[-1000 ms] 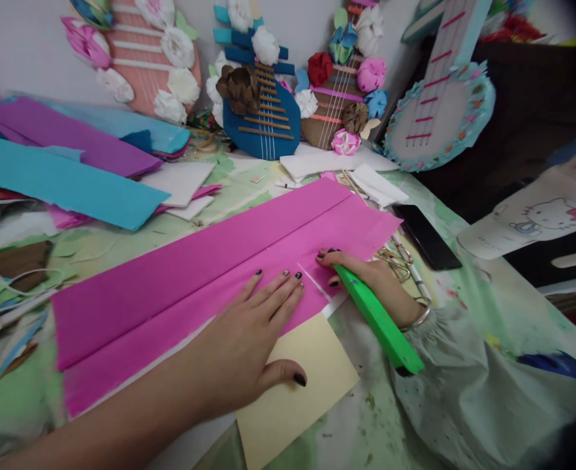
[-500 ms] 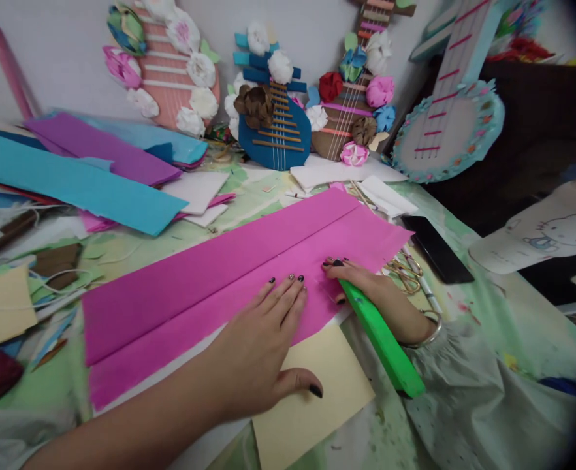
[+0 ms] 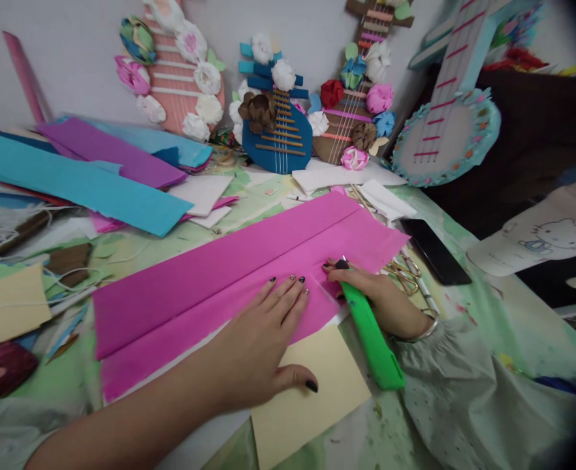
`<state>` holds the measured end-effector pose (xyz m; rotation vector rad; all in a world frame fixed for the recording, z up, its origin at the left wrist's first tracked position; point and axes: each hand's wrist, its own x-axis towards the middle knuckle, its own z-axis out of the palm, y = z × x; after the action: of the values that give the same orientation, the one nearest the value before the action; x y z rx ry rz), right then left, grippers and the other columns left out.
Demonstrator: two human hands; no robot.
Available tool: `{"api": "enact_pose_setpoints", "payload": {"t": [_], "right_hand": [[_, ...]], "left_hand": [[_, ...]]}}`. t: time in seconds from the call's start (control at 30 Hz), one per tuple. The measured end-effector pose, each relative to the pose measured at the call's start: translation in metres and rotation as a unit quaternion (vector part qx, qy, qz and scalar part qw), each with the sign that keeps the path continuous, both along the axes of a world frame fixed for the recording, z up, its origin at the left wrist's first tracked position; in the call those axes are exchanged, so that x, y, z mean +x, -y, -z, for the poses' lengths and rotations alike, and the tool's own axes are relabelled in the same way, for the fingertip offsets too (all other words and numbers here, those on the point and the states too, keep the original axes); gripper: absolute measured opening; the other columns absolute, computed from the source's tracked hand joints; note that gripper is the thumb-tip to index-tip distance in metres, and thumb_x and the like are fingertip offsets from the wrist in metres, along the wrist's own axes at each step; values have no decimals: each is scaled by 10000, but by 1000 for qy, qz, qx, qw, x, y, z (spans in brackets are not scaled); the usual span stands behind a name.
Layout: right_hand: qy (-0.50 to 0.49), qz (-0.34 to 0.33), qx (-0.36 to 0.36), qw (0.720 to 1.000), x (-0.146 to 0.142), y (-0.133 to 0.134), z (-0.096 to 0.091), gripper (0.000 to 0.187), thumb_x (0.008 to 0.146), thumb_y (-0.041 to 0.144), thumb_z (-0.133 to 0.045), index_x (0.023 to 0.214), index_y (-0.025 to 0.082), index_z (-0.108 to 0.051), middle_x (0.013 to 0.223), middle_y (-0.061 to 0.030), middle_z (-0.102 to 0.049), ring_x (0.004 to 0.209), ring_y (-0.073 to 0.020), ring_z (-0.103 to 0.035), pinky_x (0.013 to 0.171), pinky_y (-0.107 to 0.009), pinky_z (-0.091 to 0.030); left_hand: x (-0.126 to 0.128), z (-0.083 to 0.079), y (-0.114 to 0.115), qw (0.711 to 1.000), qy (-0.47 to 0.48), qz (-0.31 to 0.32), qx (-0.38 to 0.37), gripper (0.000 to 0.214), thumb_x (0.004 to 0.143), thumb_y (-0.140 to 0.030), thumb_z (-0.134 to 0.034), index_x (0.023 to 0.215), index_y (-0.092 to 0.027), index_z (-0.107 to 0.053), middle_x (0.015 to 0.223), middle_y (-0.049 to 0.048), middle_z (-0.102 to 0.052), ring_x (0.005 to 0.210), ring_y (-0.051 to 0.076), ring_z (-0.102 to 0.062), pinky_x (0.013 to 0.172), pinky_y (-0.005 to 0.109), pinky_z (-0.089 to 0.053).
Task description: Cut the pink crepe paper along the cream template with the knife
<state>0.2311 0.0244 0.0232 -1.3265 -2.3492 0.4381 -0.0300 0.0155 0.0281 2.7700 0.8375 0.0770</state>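
Observation:
A folded sheet of bright pink paper [image 3: 209, 277] lies slanting across the table, with a white sheet [image 3: 209, 431] partly under it. My left hand [image 3: 261, 346] rests flat on the pink paper, fingers stretched out and thumb spread over a cream card [image 3: 312, 391]. In my right hand [image 3: 381, 294] is a green utility knife [image 3: 373, 339], its black front end between my fingers on the paper. A short pale slit [image 3: 324, 285] shows in the pink sheet between the two hands. The knife's blade tip is too small to make out clearly.
Gold-handled scissors [image 3: 405, 274] and a black phone [image 3: 435, 251] lie beyond my right wrist. A white cup [image 3: 537, 228] stands at right. Folded blue paper [image 3: 82, 179] and purple paper [image 3: 116, 153] pile up at left. Decorated paper instruments [image 3: 278, 134] line the wall.
The green knife has swung slightly and its rear end has moved left. More of the pale slit shows. My left hand stays pressed on the pink paper; the view has shifted a little.

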Motion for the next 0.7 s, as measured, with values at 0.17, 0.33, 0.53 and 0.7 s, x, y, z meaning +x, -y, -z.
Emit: {"api": "enact_pose_setpoints", "payload": {"t": [0.17,0.33,0.53,0.7], "right_hand": [[-46,-8,15,999,-1,-2,1,384,880,159,-525,1246,256,-592,1311,-87,-626,1182,-231,-614,969,-376,-523],[-81,-26,7,996,3,0,1,391,878,137,-511,1240,263,-585,1307,-78,-631,1204,-217,-598,985,-373,-513],[-226,63,27,972,5,2,3,384,835,155,-579,1207,249,-570,1273,-83,-638,1117,-223,-645,894,-365,-562],[-398,190,63,895,10,-6,11,342,816,193,-619,1147,238,-541,1181,-78,-650,1105,-232,-652,978,-436,-516]], "left_hand": [[1,-4,-1,1000,-14,2,5,945,868,-752,-316,1500,-55,-223,1555,219,-187,1457,365,-133,1169,518,-170],[2,-7,3,999,-6,32,8,906,878,-743,-300,1489,-73,-267,1551,227,-185,1459,375,-115,1153,601,-142],[4,-11,23,996,36,78,39,805,900,-694,-346,1449,-106,-364,1500,191,-357,1418,337,-294,1158,529,-244],[5,-1,19,984,48,59,158,391,976,-131,-351,1320,-42,-512,1363,190,-537,1285,290,-508,1047,425,-450]]}}
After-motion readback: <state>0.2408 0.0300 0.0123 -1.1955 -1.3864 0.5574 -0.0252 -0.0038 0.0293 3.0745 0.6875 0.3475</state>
